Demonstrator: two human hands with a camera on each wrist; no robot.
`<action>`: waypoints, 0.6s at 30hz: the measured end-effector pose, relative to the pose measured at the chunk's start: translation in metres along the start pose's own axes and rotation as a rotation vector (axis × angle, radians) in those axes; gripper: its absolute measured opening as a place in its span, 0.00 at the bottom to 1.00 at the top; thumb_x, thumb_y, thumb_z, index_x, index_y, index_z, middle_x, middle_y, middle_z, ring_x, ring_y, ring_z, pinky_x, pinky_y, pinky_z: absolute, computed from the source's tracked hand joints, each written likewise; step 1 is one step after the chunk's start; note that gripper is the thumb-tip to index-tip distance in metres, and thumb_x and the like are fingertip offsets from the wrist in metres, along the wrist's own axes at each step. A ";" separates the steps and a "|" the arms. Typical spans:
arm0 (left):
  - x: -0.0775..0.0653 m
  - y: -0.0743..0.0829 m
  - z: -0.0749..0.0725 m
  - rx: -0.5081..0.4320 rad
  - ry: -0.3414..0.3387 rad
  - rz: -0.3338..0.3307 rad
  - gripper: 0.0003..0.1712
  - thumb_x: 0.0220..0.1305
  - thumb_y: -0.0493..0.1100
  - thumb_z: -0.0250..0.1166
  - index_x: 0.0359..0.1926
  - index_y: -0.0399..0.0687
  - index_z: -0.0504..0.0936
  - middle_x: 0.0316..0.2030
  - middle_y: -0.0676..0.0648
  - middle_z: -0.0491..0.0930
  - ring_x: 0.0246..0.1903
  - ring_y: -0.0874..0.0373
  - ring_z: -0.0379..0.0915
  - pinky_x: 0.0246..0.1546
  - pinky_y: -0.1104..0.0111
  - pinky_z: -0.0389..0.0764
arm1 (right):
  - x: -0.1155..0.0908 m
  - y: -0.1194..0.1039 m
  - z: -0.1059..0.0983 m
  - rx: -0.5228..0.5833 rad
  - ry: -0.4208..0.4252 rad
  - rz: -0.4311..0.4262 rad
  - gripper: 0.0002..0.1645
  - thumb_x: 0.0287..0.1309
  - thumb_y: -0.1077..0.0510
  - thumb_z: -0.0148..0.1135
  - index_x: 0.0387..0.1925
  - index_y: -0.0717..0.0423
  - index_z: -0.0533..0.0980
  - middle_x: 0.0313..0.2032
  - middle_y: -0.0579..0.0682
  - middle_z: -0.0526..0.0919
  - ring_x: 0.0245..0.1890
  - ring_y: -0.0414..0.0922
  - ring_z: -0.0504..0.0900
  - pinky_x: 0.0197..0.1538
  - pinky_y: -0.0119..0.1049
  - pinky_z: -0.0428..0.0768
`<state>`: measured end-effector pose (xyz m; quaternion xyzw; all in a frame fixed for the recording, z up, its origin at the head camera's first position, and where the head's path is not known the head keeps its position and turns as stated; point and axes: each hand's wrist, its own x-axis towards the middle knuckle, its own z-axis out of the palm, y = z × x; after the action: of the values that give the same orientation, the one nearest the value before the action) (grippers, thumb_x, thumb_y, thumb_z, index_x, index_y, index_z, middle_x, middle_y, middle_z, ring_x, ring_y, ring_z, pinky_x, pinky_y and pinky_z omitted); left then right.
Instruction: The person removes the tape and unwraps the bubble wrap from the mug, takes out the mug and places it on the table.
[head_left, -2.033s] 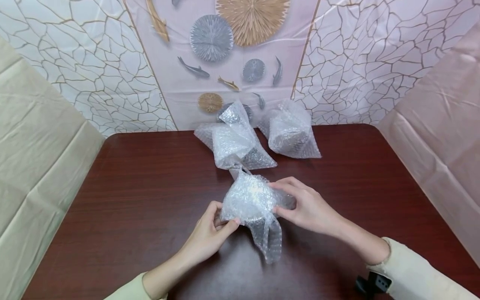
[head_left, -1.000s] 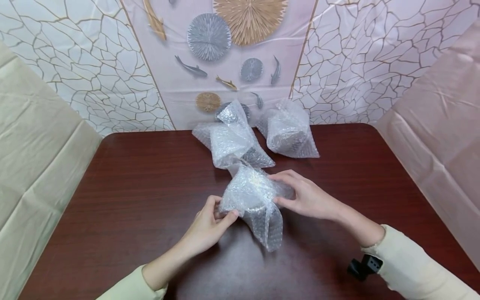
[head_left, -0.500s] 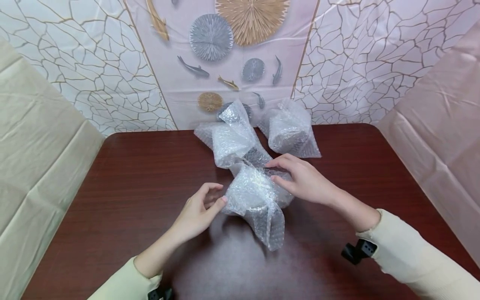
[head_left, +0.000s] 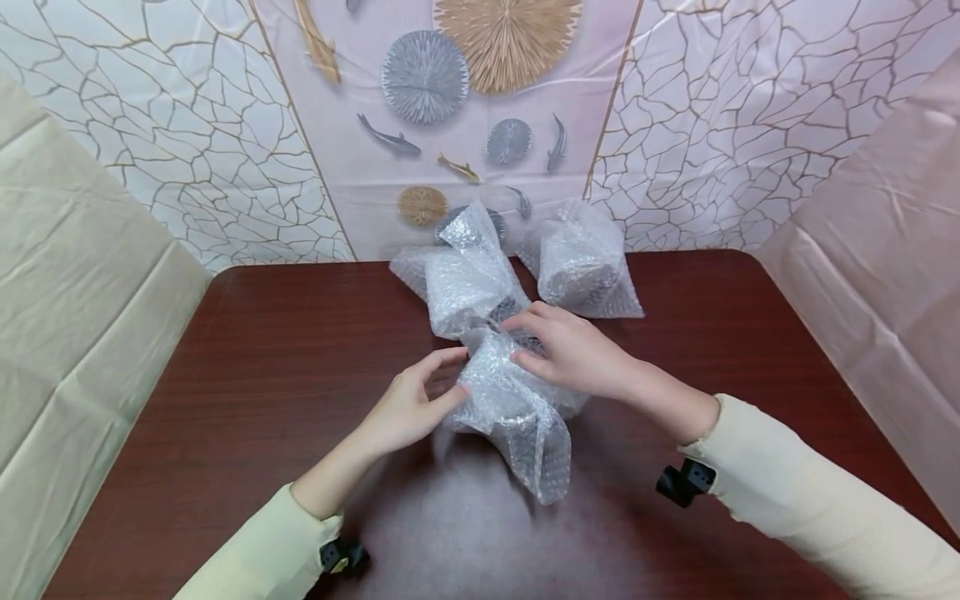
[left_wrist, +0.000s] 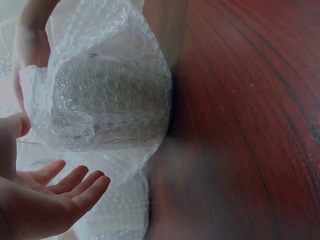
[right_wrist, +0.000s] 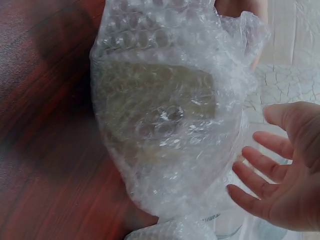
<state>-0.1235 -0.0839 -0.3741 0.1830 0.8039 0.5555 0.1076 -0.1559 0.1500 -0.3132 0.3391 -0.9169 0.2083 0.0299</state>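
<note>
Here the clear bubble-wrap bundle [head_left: 498,396] runs lengthwise toward me, tail [head_left: 551,467] nearest, a dim olive shape [right_wrist: 155,95] inside. My left fingers [head_left: 444,357] and right fingers [head_left: 527,318] are loosely spread.

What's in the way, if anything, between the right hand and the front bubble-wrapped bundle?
Nothing that I can see. The right hand is beside the front bubble-wrapped bundle, with no other thing between them. The back-left bundle and back-right bundle sit behind it.

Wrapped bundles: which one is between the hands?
The front bundle, between left hand and right hand; rear left bundle and rear right bundle sit beyond.
</note>
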 end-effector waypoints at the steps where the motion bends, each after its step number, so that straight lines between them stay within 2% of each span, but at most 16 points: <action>1: 0.001 -0.001 0.000 -0.008 -0.008 -0.005 0.27 0.62 0.42 0.60 0.62 0.46 0.67 0.59 0.45 0.70 0.54 0.51 0.72 0.53 0.60 0.74 | 0.001 -0.001 0.001 -0.013 -0.006 -0.003 0.20 0.54 0.56 0.62 0.50 0.56 0.76 0.45 0.50 0.78 0.39 0.45 0.78 0.41 0.39 0.77; 4: 0.003 -0.002 0.001 -0.028 -0.022 -0.005 0.29 0.61 0.41 0.60 0.63 0.44 0.66 0.59 0.45 0.70 0.54 0.50 0.72 0.54 0.60 0.74 | 0.003 -0.002 0.003 -0.033 -0.018 -0.005 0.21 0.53 0.56 0.63 0.50 0.57 0.76 0.45 0.51 0.78 0.39 0.45 0.79 0.41 0.40 0.77; 9: 0.005 -0.002 0.004 0.008 -0.016 -0.038 0.31 0.59 0.44 0.63 0.63 0.45 0.66 0.58 0.45 0.71 0.53 0.52 0.72 0.53 0.61 0.74 | 0.004 -0.002 0.005 -0.038 0.000 0.007 0.20 0.51 0.58 0.64 0.47 0.57 0.75 0.39 0.51 0.79 0.37 0.45 0.78 0.39 0.40 0.77; 14: 0.004 -0.002 0.008 0.067 -0.006 -0.090 0.28 0.59 0.49 0.63 0.59 0.49 0.70 0.48 0.46 0.79 0.42 0.60 0.77 0.45 0.66 0.78 | 0.006 -0.003 0.004 -0.033 0.009 0.036 0.15 0.49 0.58 0.66 0.39 0.55 0.73 0.31 0.48 0.77 0.31 0.43 0.75 0.34 0.37 0.75; 18: 0.004 -0.004 0.010 0.063 -0.012 -0.091 0.26 0.59 0.49 0.62 0.58 0.50 0.71 0.43 0.46 0.81 0.36 0.63 0.78 0.40 0.68 0.78 | 0.008 -0.005 0.004 -0.051 -0.034 0.024 0.09 0.48 0.57 0.66 0.31 0.54 0.74 0.27 0.45 0.77 0.28 0.41 0.74 0.34 0.36 0.74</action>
<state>-0.1243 -0.0749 -0.3817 0.1529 0.8278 0.5234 0.1320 -0.1584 0.1403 -0.3135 0.3309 -0.9262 0.1795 0.0206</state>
